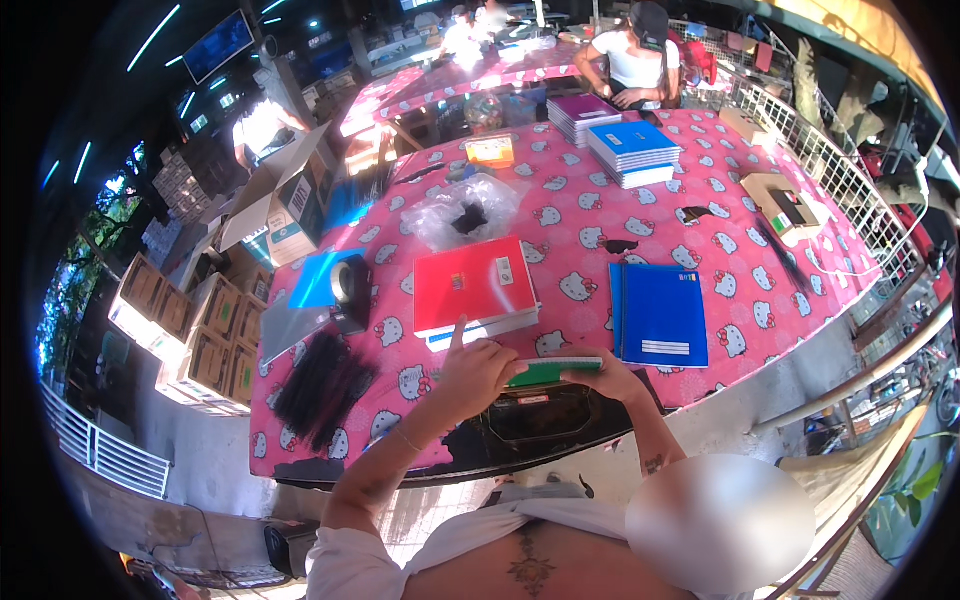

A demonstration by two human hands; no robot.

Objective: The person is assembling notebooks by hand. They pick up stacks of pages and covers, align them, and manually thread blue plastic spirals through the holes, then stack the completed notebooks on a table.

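Note:
A thin green notebook (548,372) is held flat at the near edge of the pink patterned table (760,290). My right hand (612,378) grips its right end. My left hand (478,375) holds its left end, with the index finger stretched out and touching the near edge of a stack of notebooks topped by a red one (472,285). A pile of blue notebooks (660,315) lies just beyond my right hand.
Also on the table are a crumpled clear plastic bag (465,210), a tape roll (350,283), a black bundle (320,385), and blue (635,150) and purple (582,115) notebook stacks. Another person (635,60) sits at the far end. Cardboard boxes (215,340) stand left, a wire fence (850,180) right.

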